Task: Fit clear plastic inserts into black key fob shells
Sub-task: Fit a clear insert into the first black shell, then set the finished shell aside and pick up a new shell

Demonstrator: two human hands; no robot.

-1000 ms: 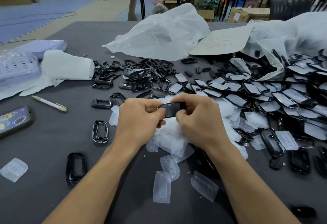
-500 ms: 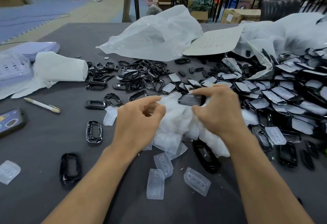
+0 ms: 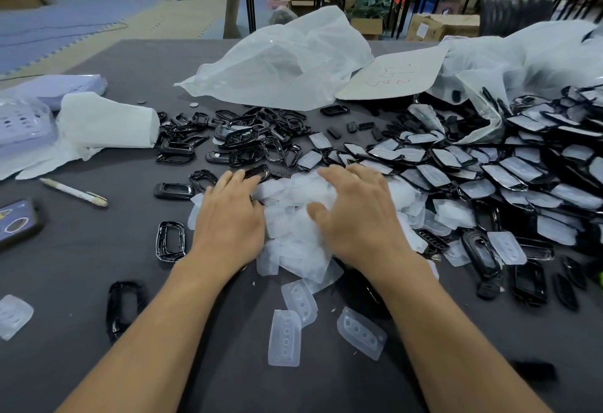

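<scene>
Seen from my head camera, I am resting my left hand [image 3: 228, 216] and my right hand [image 3: 359, 220] palms down, fingers stretched out and loose, gripping nothing. Both are lying on the pile of clear inserts [image 3: 293, 223], which is sitting mid-way across the dark table [image 3: 65, 282]. The left hand is on its nine o'clock edge and the right on its three o'clock side. My left fingertips are reaching a single black shell [image 3: 259, 171] at twelve o'clock of that hand; I cannot tell whether they are touching it. The heap of empty black shells [image 3: 241, 138] is lying beyond at eleven o'clock, and the shells already fitted with inserts [image 3: 489, 171] are spreading out at two o'clock. Three loose inserts [image 3: 284, 337] are lying at six o'clock, between my forearms. A pen [image 3: 73, 192] and a phone [image 3: 16, 223] are lying at nine o'clock, and a crumpled plastic bag [image 3: 280, 66] at twelve.
</scene>
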